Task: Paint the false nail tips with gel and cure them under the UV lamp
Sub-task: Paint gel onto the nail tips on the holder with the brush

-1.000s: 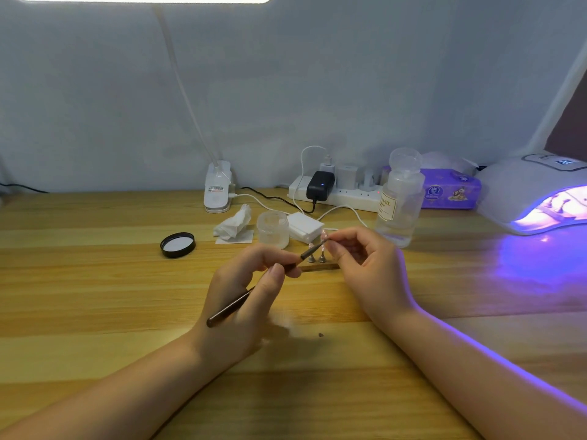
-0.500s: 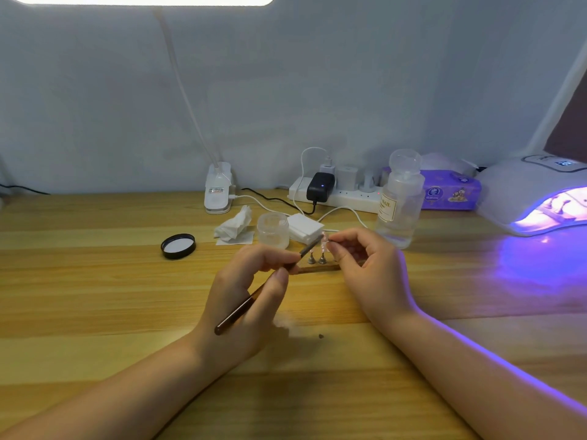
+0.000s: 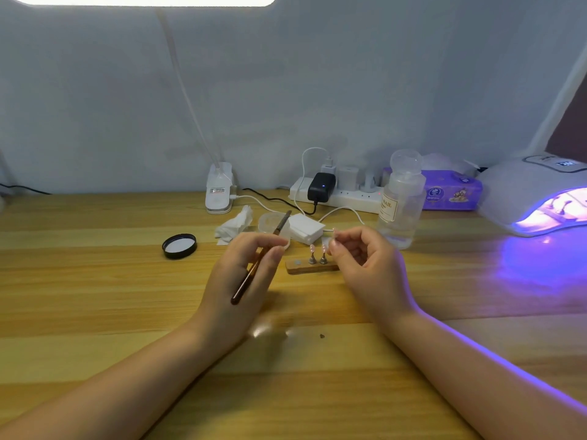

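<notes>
**Brush in left hand, nail tip pinched in right, over the wooden stand**

Tabletop (image 3: pixel 95 296): light wood, planks running left to right, violet glow spilled across its right side.

UV lamp (image 3: pixel 536 195): white dome at the far right edge, switched on, interior lit violet. What lies inside cannot be made out.

Power strip (image 3: pixel 346 196): along the back wall, a black adapter and white plugs seated in it. A purple tissue pack (image 3: pixel 451 190) lies just to its right.

Clear bottle (image 3: pixel 401 201): upright, domed cap, label facing left, standing behind the right hand.

Left hand (image 3: pixel 235 281): fingers curled round a dark brush (image 3: pixel 259 260), thumb and forefinger pinching the shaft. Brush slants up and away; its tip lies in front of the small clear jar (image 3: pixel 271 222).

Right hand (image 3: pixel 368 265): thumb and forefinger pinch a small pale nail tip (image 3: pixel 333 235), held above the right end of the stand; remaining fingers loosely curled.

Wooden stand (image 3: pixel 311 267): flat strip on the tabletop between the hands. Two pink nail tips (image 3: pixel 312 248) stand upright on small metal pegs; a bare metal disc sits at the left end.

Crumpled tissue (image 3: pixel 235 225), white pads (image 3: pixel 306 228) and a black jar lid (image 3: pixel 179 246), inner side up, lie behind and left of the hands.
</notes>
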